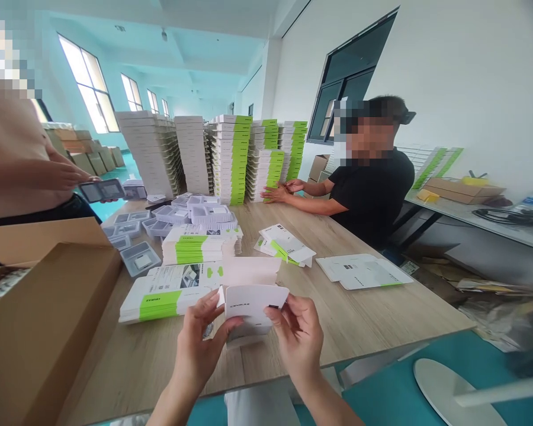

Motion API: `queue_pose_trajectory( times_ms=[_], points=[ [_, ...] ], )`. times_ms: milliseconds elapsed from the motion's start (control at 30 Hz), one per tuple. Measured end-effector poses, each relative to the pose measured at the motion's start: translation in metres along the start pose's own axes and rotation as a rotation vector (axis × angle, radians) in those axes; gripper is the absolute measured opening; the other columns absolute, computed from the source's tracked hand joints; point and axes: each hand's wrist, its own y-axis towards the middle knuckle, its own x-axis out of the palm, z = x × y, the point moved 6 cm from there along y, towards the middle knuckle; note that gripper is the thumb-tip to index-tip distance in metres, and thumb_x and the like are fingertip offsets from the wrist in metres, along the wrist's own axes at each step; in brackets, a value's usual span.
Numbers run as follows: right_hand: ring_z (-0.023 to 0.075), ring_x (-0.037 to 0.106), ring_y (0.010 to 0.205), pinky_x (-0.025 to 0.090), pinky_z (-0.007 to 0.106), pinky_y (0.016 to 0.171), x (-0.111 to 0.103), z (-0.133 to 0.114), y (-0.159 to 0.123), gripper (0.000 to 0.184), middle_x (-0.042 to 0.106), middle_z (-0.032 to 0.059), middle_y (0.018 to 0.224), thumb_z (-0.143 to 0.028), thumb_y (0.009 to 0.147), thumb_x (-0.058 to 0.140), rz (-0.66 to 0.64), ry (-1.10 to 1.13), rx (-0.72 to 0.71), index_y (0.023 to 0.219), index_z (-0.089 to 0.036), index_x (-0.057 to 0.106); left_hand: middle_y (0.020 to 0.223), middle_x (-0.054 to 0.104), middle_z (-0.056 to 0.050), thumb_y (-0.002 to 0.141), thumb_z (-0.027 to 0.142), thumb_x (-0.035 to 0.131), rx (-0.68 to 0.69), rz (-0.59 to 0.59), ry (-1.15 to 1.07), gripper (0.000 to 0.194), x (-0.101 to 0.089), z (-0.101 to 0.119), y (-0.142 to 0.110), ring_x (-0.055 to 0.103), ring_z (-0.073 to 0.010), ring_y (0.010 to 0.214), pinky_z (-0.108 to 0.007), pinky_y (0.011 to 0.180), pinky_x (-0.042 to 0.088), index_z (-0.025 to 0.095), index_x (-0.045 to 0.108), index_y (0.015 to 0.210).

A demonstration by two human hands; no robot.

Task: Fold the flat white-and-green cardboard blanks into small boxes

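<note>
My left hand [199,343] and my right hand [299,337] both grip a small white flat carton [253,305] with dark lettering, held just above the near edge of the wooden table [364,319]. The left thumb presses on the carton's lower left, the right fingers pinch its right flap. Just beyond it lies a stack of flat white-and-green cartons [160,296], with another stack [199,245] behind that.
An open brown cardboard box [39,319] stands at my left. Grey plastic trays [140,257] lie mid-table. Tall stacks of white-and-green boxes [231,160] fill the far end. A seated person in black [368,183] works at the right; another person [22,160] stands left holding a tray.
</note>
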Motion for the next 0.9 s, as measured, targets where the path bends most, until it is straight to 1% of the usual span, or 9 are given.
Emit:
queue_pose_trajectory(
  times_ms=[133, 200, 267, 367, 467, 567, 633, 767, 900],
  points=[
    [0.0328, 0.073, 0.120, 0.060, 0.050, 0.100, 0.002, -0.010, 0.005, 0.040, 0.080, 0.0127, 0.125, -0.066, 0.099, 0.059, 0.005, 0.155, 0.040, 0.105, -0.029, 0.071, 0.121, 0.074, -0.004, 0.086, 0.035, 0.087, 0.025, -0.068, 0.012, 0.042, -0.002, 0.009, 0.001, 0.076, -0.0200, 0.101, -0.036, 0.096, 0.064, 0.030, 0.066, 0.122],
    [0.0327, 0.072, 0.123, 0.055, 0.051, 0.106, -0.001, -0.028, 0.029, 0.043, 0.079, 0.0113, 0.126, -0.068, 0.099, 0.056, -0.009, 0.260, 0.078, 0.099, -0.028, 0.073, 0.128, 0.071, -0.004, 0.095, 0.023, 0.076, 0.119, -0.265, 0.067, 0.041, 0.002, 0.023, 0.006, 0.072, -0.0198, 0.112, -0.035, 0.098, 0.062, 0.036, 0.063, 0.132],
    [0.0320, 0.074, 0.118, 0.056, 0.051, 0.104, -0.002, -0.051, 0.060, 0.053, 0.081, 0.0119, 0.122, -0.074, 0.095, 0.057, -0.089, 0.303, 0.139, 0.116, -0.028, 0.071, 0.136, 0.067, -0.005, 0.101, 0.013, 0.063, 0.226, -0.473, 0.138, 0.052, 0.009, 0.038, 0.007, 0.065, -0.0207, 0.126, -0.036, 0.102, 0.059, 0.042, 0.055, 0.143],
    [0.0335, 0.073, 0.123, 0.058, 0.048, 0.100, 0.017, -0.079, 0.094, 0.073, 0.081, 0.0153, 0.122, -0.083, 0.093, 0.048, -0.553, 0.237, 0.384, 0.125, -0.022, 0.073, 0.135, 0.063, -0.007, 0.101, 0.006, 0.058, 0.355, -0.575, 0.219, 0.062, 0.013, 0.053, 0.010, 0.064, -0.0213, 0.129, -0.035, 0.103, 0.057, 0.044, 0.048, 0.149],
    [0.0313, 0.066, 0.135, 0.049, 0.047, 0.114, 0.033, -0.106, 0.103, 0.067, 0.076, 0.0105, 0.137, -0.078, 0.093, 0.057, -1.044, 0.026, 0.405, 0.127, -0.023, 0.078, 0.135, 0.059, -0.009, 0.100, 0.004, 0.058, 0.427, -0.592, 0.270, 0.063, 0.017, 0.060, 0.010, 0.065, -0.0225, 0.129, -0.036, 0.103, 0.057, 0.042, 0.046, 0.148],
    [0.0263, 0.060, 0.142, 0.037, 0.044, 0.124, 0.041, -0.122, 0.102, 0.053, 0.072, 0.0043, 0.143, -0.065, 0.097, 0.062, -1.322, -0.133, 0.321, 0.128, -0.026, 0.078, 0.137, 0.058, -0.010, 0.099, 0.004, 0.057, 0.450, -0.612, 0.309, 0.060, 0.019, 0.063, 0.009, 0.064, -0.0235, 0.131, -0.036, 0.105, 0.056, 0.041, 0.047, 0.145],
    [0.0238, 0.057, 0.145, 0.034, 0.041, 0.126, 0.045, -0.127, 0.101, 0.045, 0.070, 0.0025, 0.146, -0.055, 0.098, 0.064, -1.402, -0.162, 0.319, 0.130, -0.026, 0.077, 0.138, 0.057, -0.010, 0.099, 0.004, 0.059, 0.465, -0.630, 0.325, 0.058, 0.019, 0.066, 0.007, 0.065, -0.0238, 0.130, -0.035, 0.103, 0.057, 0.040, 0.049, 0.143],
    [0.0262, 0.065, 0.135, 0.052, 0.036, 0.108, 0.048, -0.121, 0.106, 0.046, 0.076, 0.0016, 0.135, -0.038, 0.081, 0.081, -1.368, -0.282, 0.424, 0.125, -0.026, 0.079, 0.140, 0.056, -0.010, 0.098, 0.002, 0.058, 0.476, -0.695, 0.273, 0.063, 0.021, 0.071, 0.004, 0.068, -0.0243, 0.126, -0.033, 0.099, 0.059, 0.042, 0.049, 0.146],
    [0.0167, 0.072, 0.084, 0.051, 0.022, 0.070, 0.052, -0.112, 0.102, 0.020, 0.080, -0.0006, 0.090, -0.024, 0.086, 0.072, -1.441, -0.524, 0.334, 0.102, -0.020, 0.084, 0.142, 0.053, -0.010, 0.098, 0.000, 0.054, 0.414, -0.775, 0.211, 0.069, 0.027, 0.070, 0.002, 0.067, -0.0241, 0.129, -0.032, 0.097, 0.059, 0.048, 0.047, 0.148]
  ],
)
